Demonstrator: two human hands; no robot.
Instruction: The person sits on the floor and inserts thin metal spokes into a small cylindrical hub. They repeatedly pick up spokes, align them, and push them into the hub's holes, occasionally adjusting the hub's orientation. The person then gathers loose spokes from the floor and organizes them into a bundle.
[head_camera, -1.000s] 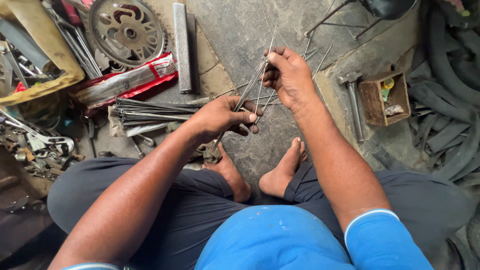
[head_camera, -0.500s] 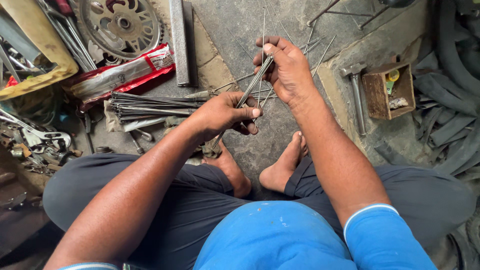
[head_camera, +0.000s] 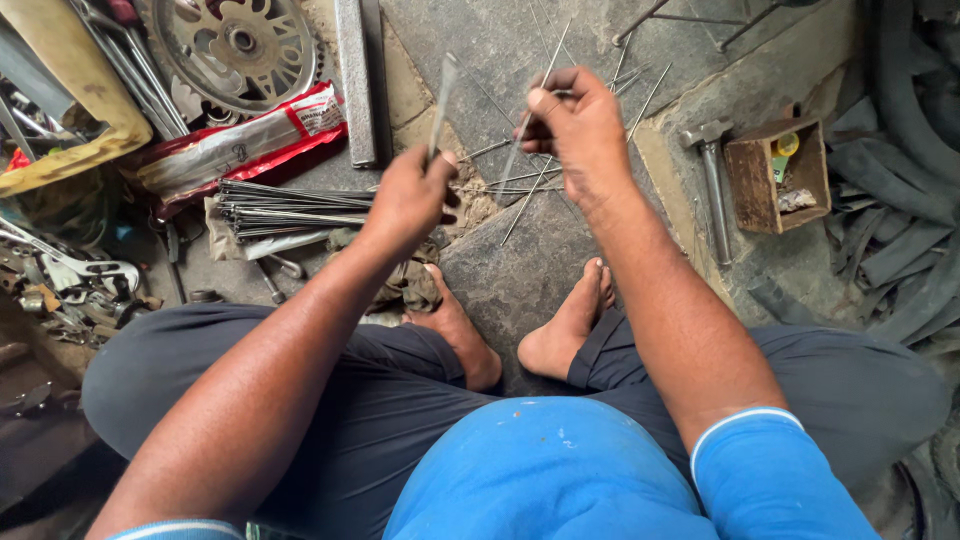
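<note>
Down on the stone floor (head_camera: 520, 270), the left hand (head_camera: 408, 196) pinches a blurred spoke (head_camera: 441, 100), probably just one, upright. The right hand (head_camera: 578, 128) grips several thin spokes (head_camera: 522, 190) fanning downward. A spoke bundle (head_camera: 290, 208) lies just left; open floor sits between the feet.

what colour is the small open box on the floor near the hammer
Brown, a worn wooden box, beside the grey metal hammer; the head view shows it best.

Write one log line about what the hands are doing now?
left hand: holds thin metal rod upright | right hand: pinches wire spokes | floor: spoke bundle, sprocket
</note>
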